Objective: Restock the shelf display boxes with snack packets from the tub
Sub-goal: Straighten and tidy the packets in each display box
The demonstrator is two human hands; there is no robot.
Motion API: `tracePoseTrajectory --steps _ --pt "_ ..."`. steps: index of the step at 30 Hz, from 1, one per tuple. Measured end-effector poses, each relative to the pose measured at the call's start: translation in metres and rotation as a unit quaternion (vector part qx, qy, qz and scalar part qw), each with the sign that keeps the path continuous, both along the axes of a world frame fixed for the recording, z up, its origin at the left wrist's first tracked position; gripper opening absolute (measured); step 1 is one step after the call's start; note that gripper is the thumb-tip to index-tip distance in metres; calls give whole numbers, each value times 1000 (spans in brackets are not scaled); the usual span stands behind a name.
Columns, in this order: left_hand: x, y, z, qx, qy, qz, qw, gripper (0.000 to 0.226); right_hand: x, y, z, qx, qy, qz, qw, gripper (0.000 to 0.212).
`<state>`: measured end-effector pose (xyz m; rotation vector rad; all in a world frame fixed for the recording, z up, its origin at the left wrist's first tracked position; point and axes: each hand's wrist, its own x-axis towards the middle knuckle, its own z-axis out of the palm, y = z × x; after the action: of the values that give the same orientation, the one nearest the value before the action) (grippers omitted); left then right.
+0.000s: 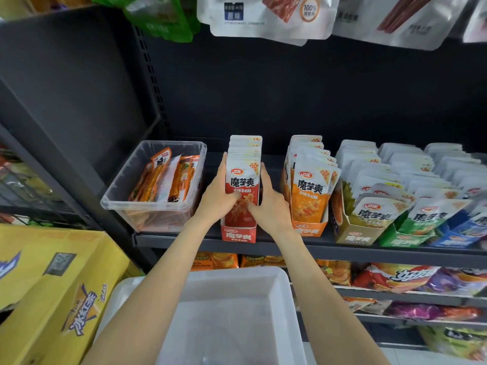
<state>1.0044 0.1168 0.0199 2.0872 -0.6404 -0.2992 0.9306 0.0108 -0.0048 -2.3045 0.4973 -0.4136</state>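
While both hands clasp it, the row of red snack packets stands upright in the red display box at the shelf's front edge.

The left hand curls round the row's left side, its thumb on the front packet; the right hand grips the right side, fingers bent. Fingertips behind the packets are hidden. Below, the white tub is cut off by the arms; what it holds cannot be told. An orange display box stands just beside.

A single head-worn camera is looking forward and down, close to the dark shelf, taking in the white tub nearest; its wide-angle edges are probably bending things.
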Motion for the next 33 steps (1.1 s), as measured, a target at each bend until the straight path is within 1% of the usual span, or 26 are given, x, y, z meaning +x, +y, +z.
tracePoseTrajectory --steps 3,7,12,17,19,21,23,24,25,27,29,31,33 --pt "-3 -1 2 25 5 18 1000 96 -1 -2 0 15 4 8 1000 81" --pt "-15 7 0 46 -5 42 998 91 -1 -2 2 30 3 9 999 81" --pt "-22 17 0 40 -20 44 998 84 14 3 0 23 12 11 1000 80" --pt "-17 18 7 24 9 68 997 79 22 9 4 24 18 15 999 79" --pt "-22 16 11 13 -21 87 996 76 19 11 9 36 23 15 999 78" --pt "-35 15 14 -19 -94 111 989 69 6 12 20 36 18 9 999 73" --pt "-58 14 19 -92 -146 104 979 57 -22 9 28 35 -39 -4 999 64" --pt "-70 11 22 -134 -146 85 977 53 -40 6 31 25 -85 -22 996 56" --pt "-81 6 22 -168 -130 62 975 51 -60 2 31 9 -128 -50 990 48" --pt "-93 -11 18 -188 -90 23 978 51 -95 -11 26 -28 -197 -113 973 35" --pt "-93 -36 10 -152 -50 -12 987 62 -113 -25 12 -58 -214 -147 964 33" --pt "-89 -59 -1 -91 -4 -31 995 75 -117 -32 -1 -87 -180 -141 970 40" --pt "-81 -74 -10 -21 1 -35 999 82 -114 -34 -10 -82 -128 -122 981 53"
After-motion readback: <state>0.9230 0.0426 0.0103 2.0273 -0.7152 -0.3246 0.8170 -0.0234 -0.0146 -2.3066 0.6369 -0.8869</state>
